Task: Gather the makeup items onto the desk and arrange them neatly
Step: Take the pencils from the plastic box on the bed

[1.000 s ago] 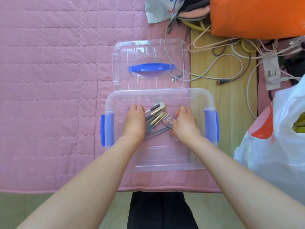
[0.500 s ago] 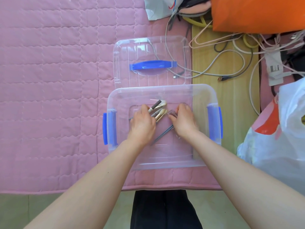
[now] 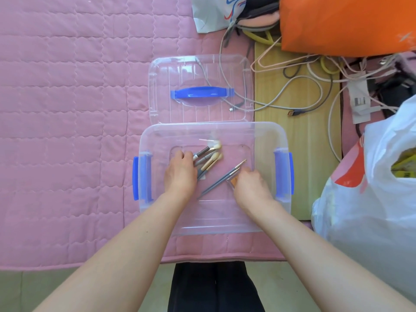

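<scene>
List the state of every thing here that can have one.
Storage box: open, lid off, on the quilt.
Lid: lying flat behind the box.
Left hand: gripping a bundle of brushes.
Right hand: curled round a small clear item.
Two thin brushes: inside the box, between the hands.

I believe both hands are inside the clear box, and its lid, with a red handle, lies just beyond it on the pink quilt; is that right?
Not quite: the head view shows the handle on the lid is blue, not red. Everything else is as you say.
</scene>
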### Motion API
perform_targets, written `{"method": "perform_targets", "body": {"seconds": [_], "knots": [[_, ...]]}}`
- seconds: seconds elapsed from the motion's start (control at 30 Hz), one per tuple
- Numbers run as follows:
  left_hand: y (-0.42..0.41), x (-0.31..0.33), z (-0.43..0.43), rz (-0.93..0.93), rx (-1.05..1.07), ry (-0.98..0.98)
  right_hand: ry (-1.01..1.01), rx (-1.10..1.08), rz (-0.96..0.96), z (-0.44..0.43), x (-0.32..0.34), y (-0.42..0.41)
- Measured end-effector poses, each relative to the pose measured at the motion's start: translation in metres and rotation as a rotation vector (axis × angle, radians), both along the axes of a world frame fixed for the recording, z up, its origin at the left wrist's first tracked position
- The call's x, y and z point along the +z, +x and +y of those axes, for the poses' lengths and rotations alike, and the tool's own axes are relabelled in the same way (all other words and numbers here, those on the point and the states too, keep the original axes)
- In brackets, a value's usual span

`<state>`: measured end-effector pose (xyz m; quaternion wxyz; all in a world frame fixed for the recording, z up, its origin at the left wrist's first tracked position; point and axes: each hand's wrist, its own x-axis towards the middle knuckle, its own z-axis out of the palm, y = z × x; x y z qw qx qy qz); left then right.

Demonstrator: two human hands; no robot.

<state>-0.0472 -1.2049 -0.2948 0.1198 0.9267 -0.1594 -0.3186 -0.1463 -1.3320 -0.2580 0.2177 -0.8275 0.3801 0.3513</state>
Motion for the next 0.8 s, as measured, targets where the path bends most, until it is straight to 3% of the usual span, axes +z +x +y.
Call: {"method": "perform_targets", "body": {"seconds": [0.23,0.43,0.8], "knots": [[-0.002,-0.004,-0.001,0.065,-0.011,0.011,-0.099,0.071,0.096,0.011,-0.018,0.004],[-0.006,-0.005,-0.002,0.1,-0.002,0.017,-0.012,0.002,0.115,0.006,-0.022,0.008],[-0.003,0.03,0.012,0.251,0.076,-0.076,0.16,-0.081,-0.123,-0.004,-0.001,0.001]]}}
